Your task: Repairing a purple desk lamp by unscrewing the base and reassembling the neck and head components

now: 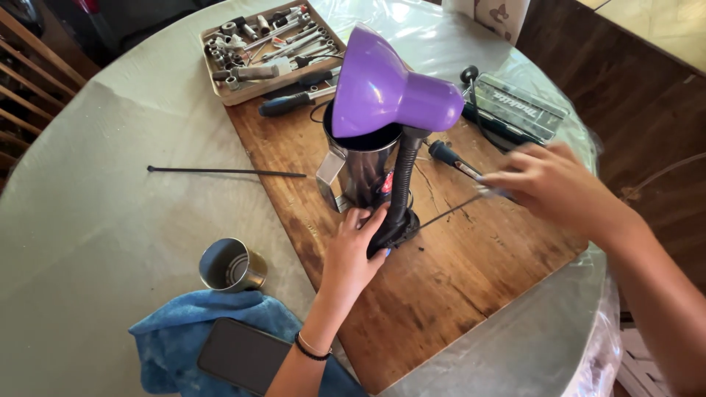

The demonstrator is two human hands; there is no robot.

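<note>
A purple desk lamp (393,92) stands near the middle of a wooden board (456,294) laid on a round, plastic-covered table (95,198), its shade tipped toward the upper left and its black flexible neck running down to a black base. The left hand (353,254) is wrapped around that base, fingers curled and pressed against it, with a shiny metal cup (360,173) standing just behind the neck. The right hand (551,184) hovers to the right of the lamp, fingertips pinched on a thin black cable tie (448,212) whose free end slants down toward the base — the hand is blurred, so the exact pinch is hard to read. A screwdriver (450,158) lies on the board just beneath that hand. Farther back sit a tray of sockets and wrenches (268,48) and a clear bit case (518,106) (partly behind the shade). To the left, on the table, lie a second cable tie (224,172), a tipped metal tin (232,266), and a dark phone (243,355) on a blue cloth (176,323).
</note>
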